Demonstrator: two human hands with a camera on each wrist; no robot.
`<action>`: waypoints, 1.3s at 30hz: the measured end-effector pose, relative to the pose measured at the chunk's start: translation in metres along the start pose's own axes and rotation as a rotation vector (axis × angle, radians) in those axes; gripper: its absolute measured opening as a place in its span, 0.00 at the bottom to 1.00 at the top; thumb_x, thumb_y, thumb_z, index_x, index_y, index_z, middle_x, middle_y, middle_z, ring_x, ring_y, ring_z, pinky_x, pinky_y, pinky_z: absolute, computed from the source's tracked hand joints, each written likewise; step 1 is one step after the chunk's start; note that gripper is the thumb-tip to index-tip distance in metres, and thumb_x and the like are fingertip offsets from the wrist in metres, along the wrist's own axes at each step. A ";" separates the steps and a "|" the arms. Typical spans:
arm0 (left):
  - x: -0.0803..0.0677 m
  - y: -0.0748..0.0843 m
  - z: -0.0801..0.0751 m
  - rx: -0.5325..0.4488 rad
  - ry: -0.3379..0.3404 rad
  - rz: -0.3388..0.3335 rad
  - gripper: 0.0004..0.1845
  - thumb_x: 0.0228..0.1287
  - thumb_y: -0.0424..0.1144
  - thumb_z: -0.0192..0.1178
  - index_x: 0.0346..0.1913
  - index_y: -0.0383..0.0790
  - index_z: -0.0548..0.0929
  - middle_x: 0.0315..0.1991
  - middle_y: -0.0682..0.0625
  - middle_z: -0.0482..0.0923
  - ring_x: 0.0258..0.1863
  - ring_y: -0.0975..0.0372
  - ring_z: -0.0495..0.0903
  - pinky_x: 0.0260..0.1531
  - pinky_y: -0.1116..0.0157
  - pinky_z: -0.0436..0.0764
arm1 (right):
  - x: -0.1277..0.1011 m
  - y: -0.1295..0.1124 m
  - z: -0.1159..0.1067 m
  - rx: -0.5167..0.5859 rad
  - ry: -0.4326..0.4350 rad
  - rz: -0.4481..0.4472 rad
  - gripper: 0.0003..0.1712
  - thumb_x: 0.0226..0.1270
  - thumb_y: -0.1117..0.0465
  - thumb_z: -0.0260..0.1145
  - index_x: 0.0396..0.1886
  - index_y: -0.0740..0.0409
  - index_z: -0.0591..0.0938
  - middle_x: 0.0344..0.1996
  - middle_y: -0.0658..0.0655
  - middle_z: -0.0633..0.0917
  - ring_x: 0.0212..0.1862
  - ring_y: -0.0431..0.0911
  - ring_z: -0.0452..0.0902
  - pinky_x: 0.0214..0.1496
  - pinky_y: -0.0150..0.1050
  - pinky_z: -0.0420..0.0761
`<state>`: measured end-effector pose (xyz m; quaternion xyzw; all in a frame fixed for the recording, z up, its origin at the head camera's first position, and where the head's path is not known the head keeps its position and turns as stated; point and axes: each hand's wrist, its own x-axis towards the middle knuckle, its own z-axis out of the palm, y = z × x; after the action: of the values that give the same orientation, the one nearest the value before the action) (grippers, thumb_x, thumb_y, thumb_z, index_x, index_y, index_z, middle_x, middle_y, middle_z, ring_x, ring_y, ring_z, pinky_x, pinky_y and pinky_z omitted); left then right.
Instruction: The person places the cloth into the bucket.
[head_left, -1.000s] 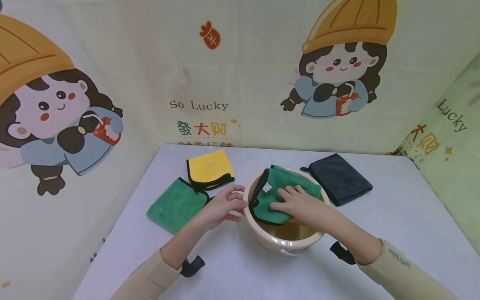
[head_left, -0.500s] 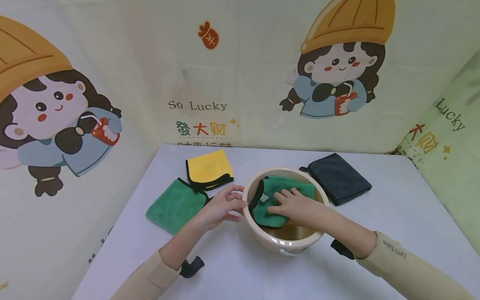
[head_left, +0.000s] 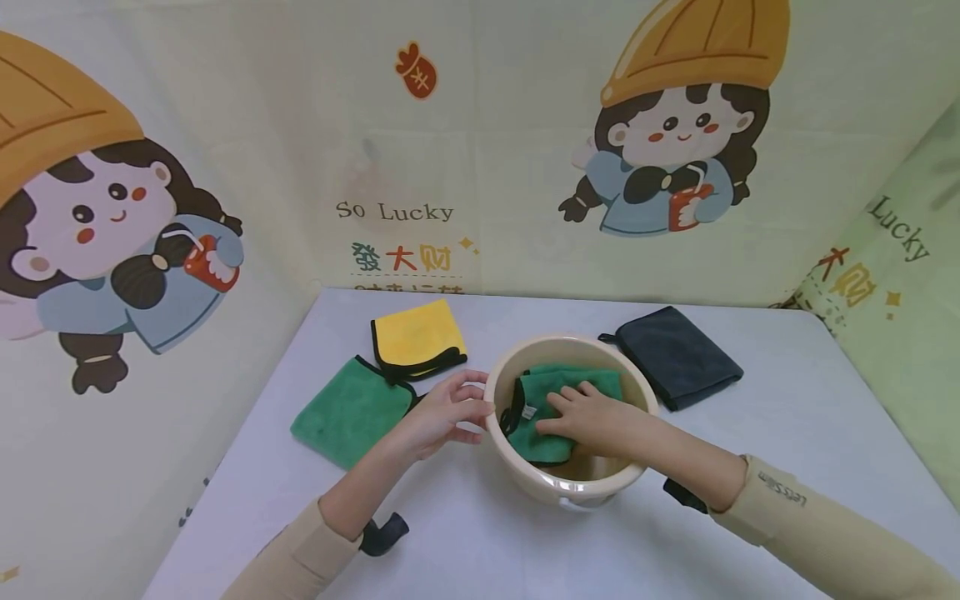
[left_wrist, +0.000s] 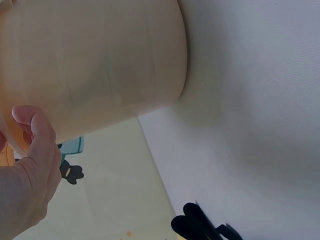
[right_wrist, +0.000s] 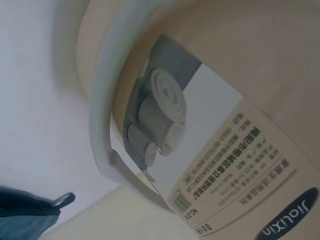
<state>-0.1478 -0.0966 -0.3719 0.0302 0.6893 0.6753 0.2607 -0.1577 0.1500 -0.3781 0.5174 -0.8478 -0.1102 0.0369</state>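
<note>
A cream bucket [head_left: 536,483] stands on the table in the head view. My left hand [head_left: 446,417] holds its left rim; in the left wrist view, the thumb [left_wrist: 37,125] lies along the outer wall near the rim. Inside the bucket is a folded green towel [head_left: 543,383] with black edging and a small white tag. My right hand [head_left: 592,421] reaches over the bucket's right side and grips this towel, its fingertips partly sunk in the cloth. The right hand is out of sight in the right wrist view, which shows the bucket's printed label [right_wrist: 210,145] and pale handle [right_wrist: 100,115].
Left of the bucket, a second green towel [head_left: 352,412] lies partly behind my left forearm, touching or close to a yellow towel [head_left: 420,333]. A dark grey towel [head_left: 678,358] lies behind right of the bucket. A printed cloth backdrop [head_left: 517,183] rises behind the table.
My right hand has lowered the green towel from above the rim down into the bucket. The left hand has stayed at the rim.
</note>
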 end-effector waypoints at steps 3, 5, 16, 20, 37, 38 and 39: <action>0.000 0.000 0.000 0.002 0.006 -0.001 0.24 0.60 0.35 0.58 0.59 0.37 0.65 0.48 0.36 0.74 0.31 0.60 0.78 0.35 0.59 0.82 | 0.001 0.000 0.000 -0.012 -0.003 -0.015 0.23 0.48 0.51 0.71 0.47 0.39 0.77 0.37 0.52 0.74 0.39 0.45 0.69 0.37 0.38 0.69; -0.001 0.000 0.000 0.004 0.007 -0.001 0.24 0.60 0.35 0.58 0.59 0.38 0.65 0.48 0.36 0.74 0.31 0.60 0.78 0.36 0.59 0.82 | 0.002 0.000 -0.001 -0.016 -0.014 -0.023 0.23 0.49 0.51 0.71 0.47 0.40 0.76 0.37 0.52 0.74 0.39 0.45 0.68 0.37 0.37 0.69; 0.000 0.002 -0.001 -0.038 0.001 0.007 0.23 0.60 0.34 0.57 0.59 0.36 0.66 0.48 0.35 0.74 0.32 0.60 0.78 0.33 0.62 0.82 | 0.004 0.002 -0.007 0.003 -0.126 0.015 0.27 0.47 0.50 0.73 0.50 0.40 0.76 0.38 0.51 0.74 0.42 0.45 0.67 0.42 0.41 0.69; 0.001 0.002 0.000 -0.058 0.009 0.001 0.23 0.60 0.33 0.57 0.58 0.35 0.66 0.47 0.37 0.75 0.32 0.60 0.79 0.32 0.63 0.82 | 0.002 0.003 -0.008 -0.019 -0.095 0.023 0.30 0.42 0.45 0.74 0.49 0.40 0.76 0.37 0.50 0.73 0.40 0.45 0.67 0.42 0.41 0.67; 0.001 0.001 0.004 -0.116 0.055 0.005 0.22 0.61 0.30 0.55 0.58 0.33 0.67 0.49 0.32 0.72 0.32 0.60 0.79 0.34 0.62 0.82 | -0.045 0.057 -0.037 0.191 0.268 0.308 0.28 0.47 0.51 0.71 0.51 0.50 0.76 0.46 0.56 0.76 0.50 0.53 0.70 0.54 0.57 0.67; 0.002 0.000 0.004 -0.118 0.057 0.005 0.22 0.61 0.29 0.55 0.58 0.33 0.67 0.49 0.32 0.71 0.32 0.60 0.79 0.34 0.62 0.82 | -0.050 0.066 -0.036 0.176 0.324 0.349 0.29 0.47 0.52 0.71 0.51 0.52 0.76 0.46 0.57 0.76 0.50 0.54 0.70 0.53 0.58 0.66; 0.002 0.000 0.004 -0.119 0.057 0.005 0.22 0.61 0.29 0.55 0.58 0.33 0.67 0.49 0.32 0.71 0.32 0.60 0.80 0.34 0.62 0.82 | -0.056 0.074 -0.033 0.165 0.372 0.403 0.29 0.47 0.53 0.71 0.51 0.53 0.76 0.47 0.59 0.75 0.51 0.56 0.69 0.54 0.59 0.65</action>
<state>-0.1479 -0.0923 -0.3722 -0.0028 0.6548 0.7165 0.2404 -0.1905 0.2272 -0.3268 0.3513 -0.9182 0.0658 0.1708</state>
